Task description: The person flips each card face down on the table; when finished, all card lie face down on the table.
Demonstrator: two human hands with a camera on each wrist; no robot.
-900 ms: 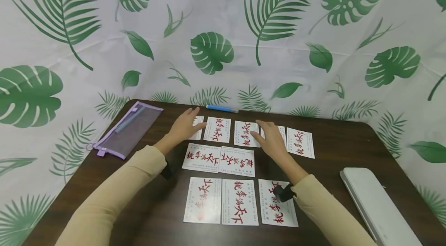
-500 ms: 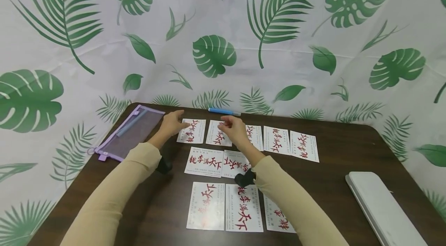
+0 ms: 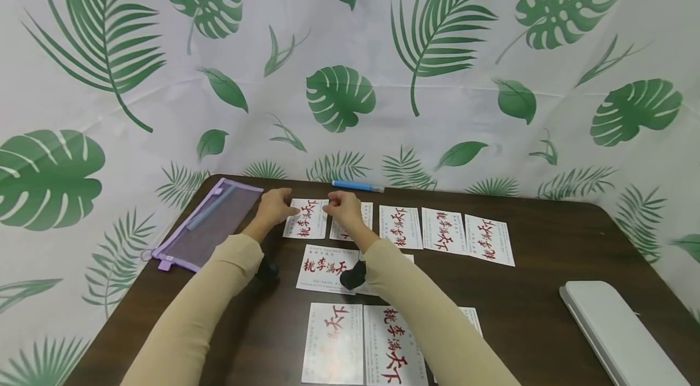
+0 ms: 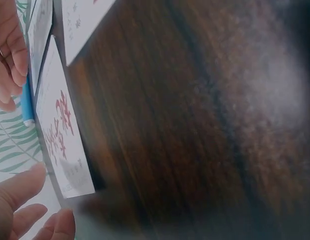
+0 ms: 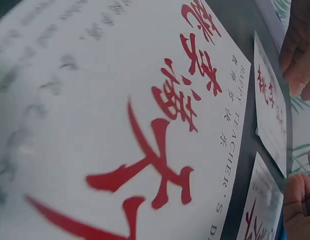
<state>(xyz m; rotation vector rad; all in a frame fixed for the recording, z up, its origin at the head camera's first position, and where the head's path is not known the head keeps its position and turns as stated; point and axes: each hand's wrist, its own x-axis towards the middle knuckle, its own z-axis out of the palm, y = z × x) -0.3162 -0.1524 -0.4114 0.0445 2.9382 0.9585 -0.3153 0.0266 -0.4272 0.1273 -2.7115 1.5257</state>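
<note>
White cards with red Chinese lettering lie in three rows on the dark table. My left hand (image 3: 273,210) is at the left edge of the leftmost back-row card (image 3: 307,222), thumb close over it. Across from it, my right hand (image 3: 346,213) hovers at that card's right edge, partly covering the second card (image 3: 355,214). In the left wrist view, the left thumb and fingers (image 4: 24,187) are spread apart and hold nothing; the right hand (image 4: 8,55) hangs with loosely bent fingers. The right wrist view has a middle-row card (image 5: 69,100) large beneath the wrist.
A purple-edged mesh zip pouch (image 3: 219,231) with a pen inside lies at the left. Behind the back row is a blue pen (image 3: 350,185). A long white case (image 3: 618,331) lies at the right. A leaf-printed cloth (image 3: 339,100) hangs behind the table.
My right hand has moved left from the fourth back-row card to the leftmost card. The left hand has shifted slightly left, uncovering most of that card. The head view has tilted up.
</note>
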